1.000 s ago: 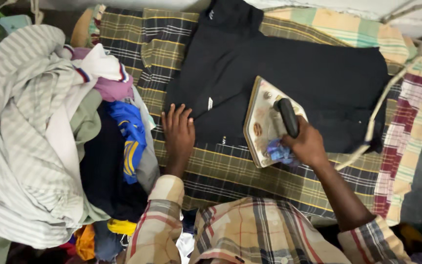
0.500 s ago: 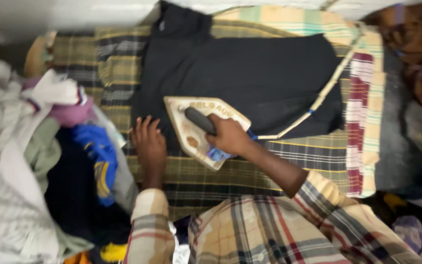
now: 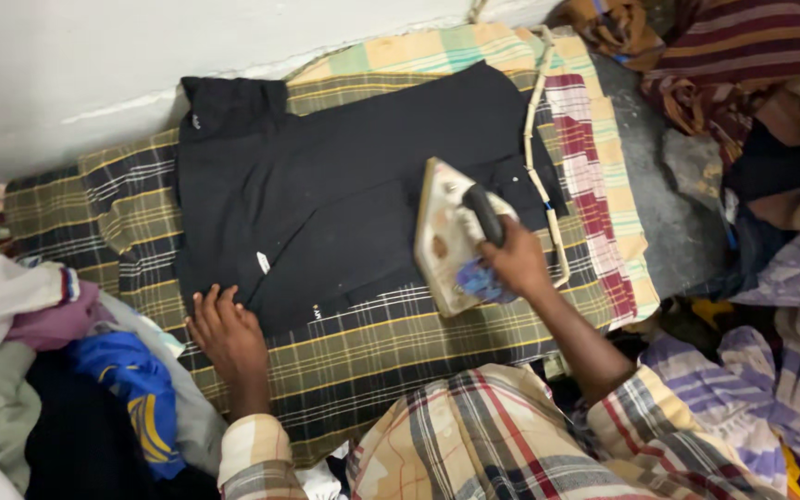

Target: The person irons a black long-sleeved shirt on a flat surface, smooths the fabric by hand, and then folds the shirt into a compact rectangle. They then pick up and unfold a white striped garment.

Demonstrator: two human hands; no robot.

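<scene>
A black shirt [image 3: 344,185] lies flat on a checked cloth [image 3: 391,343] that covers the ironing surface. My right hand [image 3: 514,262] grips the black handle of a cream-coloured iron [image 3: 446,236], with a blue rag [image 3: 477,278] bunched under the fingers. The iron rests on the shirt's right part. Its pale cord [image 3: 537,157] runs up along the shirt's right edge. My left hand [image 3: 227,335] lies flat, fingers spread, on the checked cloth at the shirt's lower left corner.
A heap of clothes [image 3: 57,370] in white, pink, blue and dark colours lies at the left. More striped and purple fabrics [image 3: 770,278] are piled at the right. A pale wall [image 3: 94,65] runs behind the surface.
The iron has slid from the shirt's left part to its right part. The view has swung, showing more of the wall and the right-hand pile. My left hand stays at the shirt's corner.
</scene>
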